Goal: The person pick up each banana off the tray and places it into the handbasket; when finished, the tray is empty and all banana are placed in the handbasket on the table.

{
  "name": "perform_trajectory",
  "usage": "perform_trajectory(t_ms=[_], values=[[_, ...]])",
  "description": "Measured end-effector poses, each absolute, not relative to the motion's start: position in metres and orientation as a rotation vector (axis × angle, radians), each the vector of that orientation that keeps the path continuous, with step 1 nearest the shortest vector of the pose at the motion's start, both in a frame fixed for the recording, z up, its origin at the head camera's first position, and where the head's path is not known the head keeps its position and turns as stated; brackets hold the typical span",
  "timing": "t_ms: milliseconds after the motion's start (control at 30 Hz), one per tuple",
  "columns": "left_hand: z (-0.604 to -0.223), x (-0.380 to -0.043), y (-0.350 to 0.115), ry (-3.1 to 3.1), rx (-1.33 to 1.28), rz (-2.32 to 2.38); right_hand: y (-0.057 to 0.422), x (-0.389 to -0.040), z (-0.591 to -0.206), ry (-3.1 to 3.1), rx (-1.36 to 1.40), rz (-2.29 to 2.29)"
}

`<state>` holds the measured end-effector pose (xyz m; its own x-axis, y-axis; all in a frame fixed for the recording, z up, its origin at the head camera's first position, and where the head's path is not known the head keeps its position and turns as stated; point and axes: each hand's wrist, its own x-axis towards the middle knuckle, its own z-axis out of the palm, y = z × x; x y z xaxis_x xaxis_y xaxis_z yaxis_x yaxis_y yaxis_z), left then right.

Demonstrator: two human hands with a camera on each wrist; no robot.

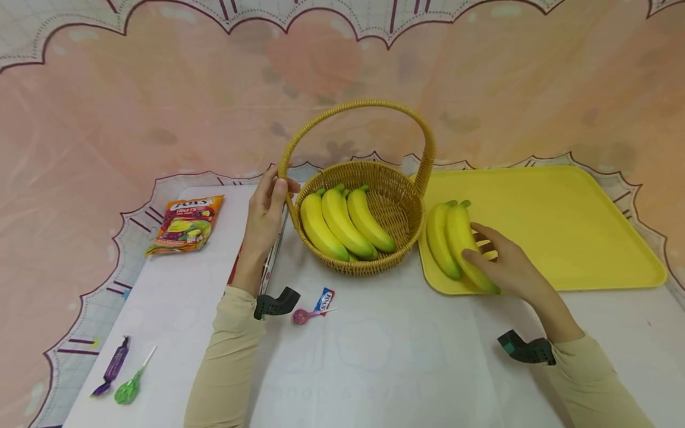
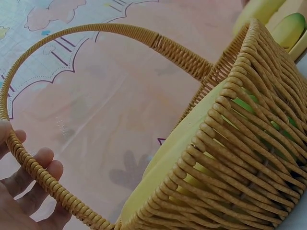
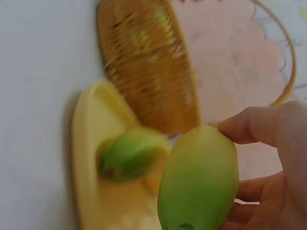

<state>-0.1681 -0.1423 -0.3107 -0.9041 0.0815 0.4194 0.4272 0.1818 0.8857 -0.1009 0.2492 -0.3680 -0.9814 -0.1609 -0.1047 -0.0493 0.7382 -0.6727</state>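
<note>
A wicker basket [image 1: 402,209] with a tall arched handle stands mid-table, several yellow bananas [image 1: 342,220] with green tips lying side by side in it. My left hand [image 1: 263,215] holds the left side of the handle; in the left wrist view the thumb and fingers [image 2: 53,168] lie on either side of it. On the yellow tray's left end, my right hand [image 1: 505,261] grips a banana [image 1: 467,246] between thumb and fingers. A second banana [image 1: 441,242] lies against its left side. The right wrist view shows the held banana's green end [image 3: 199,187] close up.
The yellow tray [image 1: 567,226] spans the right side. At the left lie an orange candy bag [image 1: 187,224], a purple-wrapped candy [image 1: 114,365] and a green lollipop [image 1: 127,391]. A pink lollipop [image 1: 301,316] and a small blue-red packet [image 1: 324,299] sit before the basket.
</note>
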Motion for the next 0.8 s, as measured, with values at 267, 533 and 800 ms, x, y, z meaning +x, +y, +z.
perform_trajectory(t_ms=[267, 533, 800], values=[[-0.309, -0.168, -0.142, -2.193, -0.471, -1.786, 0.224, -0.089, -0.34, 2.813, -0.407, -1.121], [-0.309, -0.17, -0.142, -2.197, -0.478, -1.784, 0.198, -0.104, -0.327, 2.802, -0.511, -1.152], [-0.308, -0.169, -0.142, -2.188, -0.476, -1.799, 0.168, -0.14, -0.32, 2.709, -0.519, -1.164]])
